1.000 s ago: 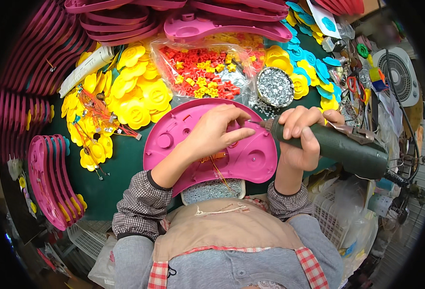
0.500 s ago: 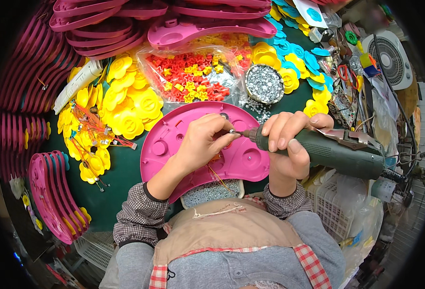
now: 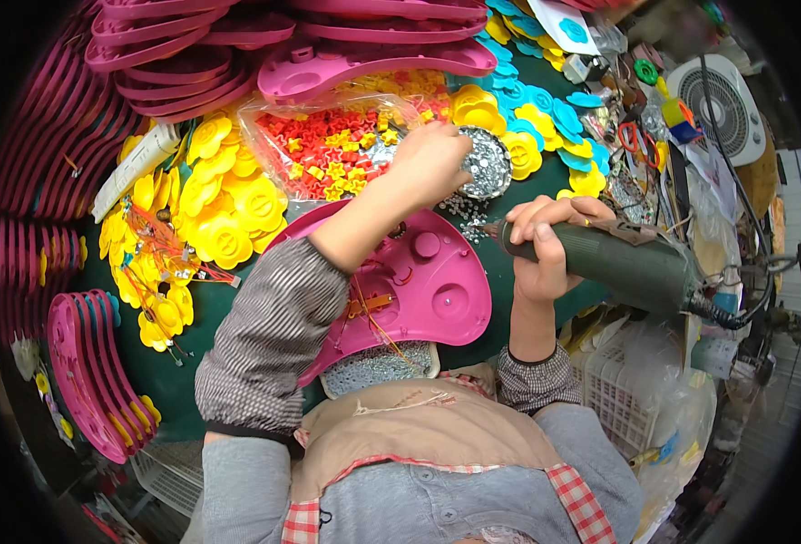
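A pink plastic shell (image 3: 437,290) lies inner side up on the green table in front of me, with thin wires inside it. My left hand (image 3: 432,161) reaches over it to a round dish of small silver screws (image 3: 489,163), fingers bunched at the dish's rim; whether it holds a screw I cannot tell. My right hand (image 3: 546,249) grips a dark green electric screwdriver (image 3: 618,263), its tip pointing left just above the shell's right edge.
A clear bag of red and yellow star pieces (image 3: 328,154) lies behind the shell. Yellow flower parts (image 3: 210,208) are heaped at the left, blue ones (image 3: 555,113) at the back right. Stacked pink shells (image 3: 92,381) line the left and back. A small white fan (image 3: 722,104) stands at the right.
My left hand has left the pink shell and stretched forward to the screw dish. The screwdriver has drawn back a little to the right, off the shell.
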`<state>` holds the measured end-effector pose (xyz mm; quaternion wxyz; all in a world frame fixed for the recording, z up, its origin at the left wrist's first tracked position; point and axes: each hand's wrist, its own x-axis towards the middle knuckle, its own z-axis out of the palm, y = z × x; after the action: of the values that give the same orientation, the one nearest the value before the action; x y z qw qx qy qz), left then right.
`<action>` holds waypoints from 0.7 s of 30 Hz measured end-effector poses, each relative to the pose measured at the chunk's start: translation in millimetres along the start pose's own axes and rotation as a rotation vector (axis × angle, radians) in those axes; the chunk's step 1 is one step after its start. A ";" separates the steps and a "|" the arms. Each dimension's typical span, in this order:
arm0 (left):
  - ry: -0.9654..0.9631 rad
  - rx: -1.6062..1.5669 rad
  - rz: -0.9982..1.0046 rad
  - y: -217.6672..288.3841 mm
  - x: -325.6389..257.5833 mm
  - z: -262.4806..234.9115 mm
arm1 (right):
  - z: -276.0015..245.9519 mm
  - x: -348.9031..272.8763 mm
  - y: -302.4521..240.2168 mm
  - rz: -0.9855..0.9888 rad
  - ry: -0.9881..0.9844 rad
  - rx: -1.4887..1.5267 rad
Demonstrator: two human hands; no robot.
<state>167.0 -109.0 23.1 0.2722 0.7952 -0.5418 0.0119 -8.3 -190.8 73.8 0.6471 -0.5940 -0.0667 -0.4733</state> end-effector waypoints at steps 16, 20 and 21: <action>0.229 -0.638 -0.282 -6.9 -34.9 -36.5 | 41.1 -17.6 37.7 0.121 -0.127 0.073; 0.148 -0.861 -0.437 -12.4 -90.4 -45.9 | 47.2 -20.4 41.8 0.140 -0.129 0.106; 0.164 -0.967 -0.423 -11.6 -104.7 -40.0 | 44.1 -20.9 47.8 0.119 -0.150 0.121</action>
<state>144.9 1.4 19.5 0.6453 0.6674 -0.2905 -0.2320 34.3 -150.3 39.1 0.7019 -0.5904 -0.1079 -0.3836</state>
